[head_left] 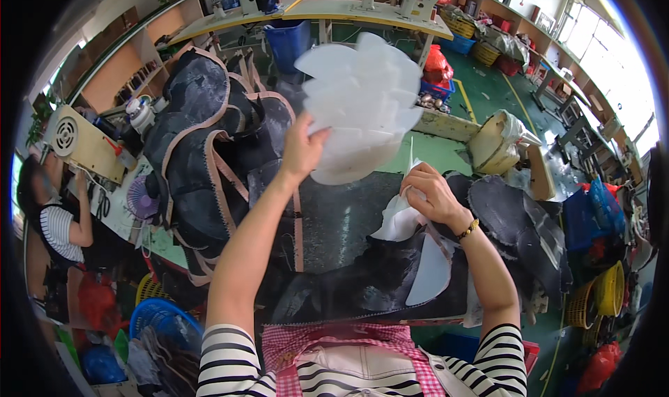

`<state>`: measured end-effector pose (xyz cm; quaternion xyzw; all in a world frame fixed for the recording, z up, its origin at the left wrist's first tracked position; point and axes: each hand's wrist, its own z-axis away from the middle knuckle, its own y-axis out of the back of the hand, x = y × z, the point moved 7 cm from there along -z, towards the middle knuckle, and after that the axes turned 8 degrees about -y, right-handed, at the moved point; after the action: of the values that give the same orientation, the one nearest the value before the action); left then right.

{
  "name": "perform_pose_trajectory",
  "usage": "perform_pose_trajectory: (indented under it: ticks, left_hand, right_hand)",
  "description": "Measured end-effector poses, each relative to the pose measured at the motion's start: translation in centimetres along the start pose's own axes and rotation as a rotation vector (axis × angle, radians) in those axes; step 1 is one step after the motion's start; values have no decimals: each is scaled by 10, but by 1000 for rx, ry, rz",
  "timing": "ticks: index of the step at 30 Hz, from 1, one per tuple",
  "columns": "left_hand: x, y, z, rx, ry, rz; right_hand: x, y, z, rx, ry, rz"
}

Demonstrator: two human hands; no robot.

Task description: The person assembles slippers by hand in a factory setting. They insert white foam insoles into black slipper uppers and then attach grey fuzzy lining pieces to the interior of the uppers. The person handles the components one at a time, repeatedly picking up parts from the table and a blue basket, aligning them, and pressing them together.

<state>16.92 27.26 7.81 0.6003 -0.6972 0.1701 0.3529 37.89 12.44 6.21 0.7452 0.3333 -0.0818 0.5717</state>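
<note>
left fingertips: tucked behind my fan of white sheets (362, 108)
sheet edges: smeared with blur
right palm: buried in white fabric (401, 219)

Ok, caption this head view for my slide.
Left hand lifts a fan of white cut pieces; right hand pinches one white piece on black fabric.

The left hand (301, 150) is being held raised, arm stretched forward, fingers closed in a grip. The right hand (432, 195) is resting lower, fingers pinching.

Bright daylight enters from the windows (592, 42), glaring there; beyond them the rim bends and turns black.
</note>
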Motion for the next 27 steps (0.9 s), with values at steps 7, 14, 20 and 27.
perform_pose_trajectory:
  ticks: [7,14,20,27]
  left_hand:
    - [-95,87,58,-99,469,-314]
    - [25,61,84,42,-15,-1040]
    - [25,55,150,-109,311,-805]
    - [-39,45,152,189,668,111]
  right_hand:
    - [11,-68,-58,-174,-186,-25]
    - [-10,-120,-78,-347,-178,157]
    - [-22,-134,-88,-366,-238,164]
    - [-28,-140,-101,-253,-440,82]
